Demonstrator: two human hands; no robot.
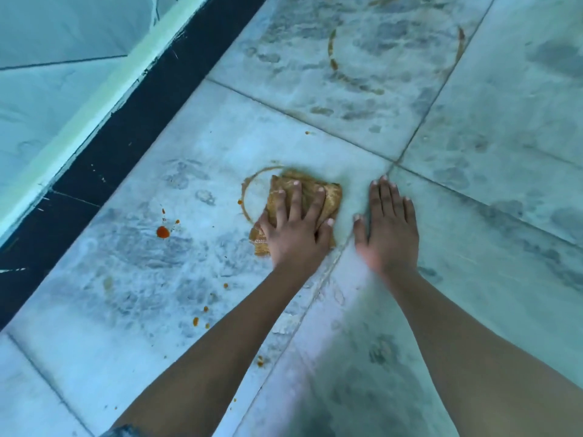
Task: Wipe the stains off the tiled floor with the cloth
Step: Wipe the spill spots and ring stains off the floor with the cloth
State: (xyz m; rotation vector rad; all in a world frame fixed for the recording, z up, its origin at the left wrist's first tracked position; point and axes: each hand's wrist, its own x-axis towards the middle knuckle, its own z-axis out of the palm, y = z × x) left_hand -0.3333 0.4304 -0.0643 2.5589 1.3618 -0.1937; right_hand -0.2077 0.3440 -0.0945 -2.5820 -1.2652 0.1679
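A folded brown cloth (328, 197) lies on the pale marble floor tile (220, 146), over the right side of a brown ring stain (247, 197). My left hand (295, 228) presses flat on the cloth with its fingers spread. My right hand (389, 228) rests flat on the floor just right of the cloth, fingers straight. An orange-red drop (163, 232) with small splashes sits to the left. More orange specks (195, 321) lie nearer me. A larger faint ring stain (332, 55) marks the far tile.
A black skirting band (126, 127) and a pale wall (47, 89) run diagonally along the left. Grout lines (394, 165) cross just beyond my right fingertips. Grey smudges and footprints mottle the tiles all round.
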